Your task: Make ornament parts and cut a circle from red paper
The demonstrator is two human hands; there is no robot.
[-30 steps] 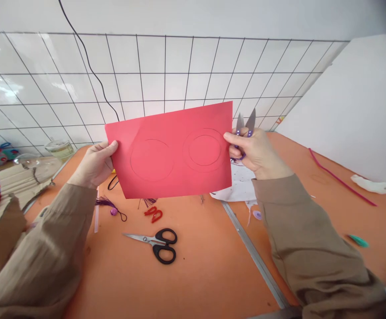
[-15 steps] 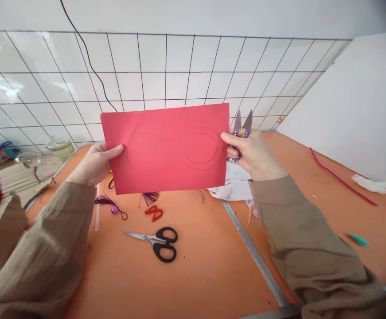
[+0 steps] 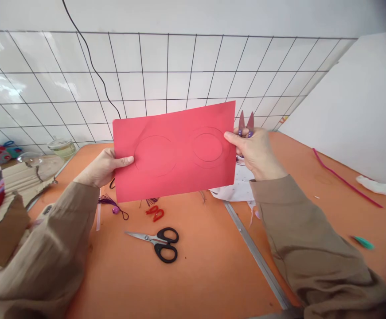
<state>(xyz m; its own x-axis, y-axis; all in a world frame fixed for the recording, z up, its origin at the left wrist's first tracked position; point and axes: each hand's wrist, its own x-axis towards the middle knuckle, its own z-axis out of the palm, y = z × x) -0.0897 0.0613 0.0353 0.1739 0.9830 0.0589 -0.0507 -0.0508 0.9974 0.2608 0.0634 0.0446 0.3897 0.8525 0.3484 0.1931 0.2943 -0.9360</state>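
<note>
A sheet of red paper (image 3: 179,173) is held up above the table between my two hands, its right side a little higher. Thin drawn outlines of circles show on it, one on the left half and a doubled one on the right. My left hand (image 3: 108,166) pinches the left edge, thumb in front and fingers hidden behind. At the right edge, my right hand (image 3: 254,148) pinches the paper with its thumb. That same hand also holds purple-handled scissors (image 3: 251,122), blades apart and pointing up.
On the orange table (image 3: 206,274) lie black-handled scissors (image 3: 166,243), a bent red pipe cleaner (image 3: 155,214) and a purple tassel (image 3: 108,201). A cardboard box (image 3: 6,226) stands at left. A magenta pipe cleaner (image 3: 345,179) and a green feather-like piece (image 3: 363,242) lie at right.
The red paper has shifted slightly right and tilted, its left side lower. Both hands keep their hold, the left having moved right with the paper.
</note>
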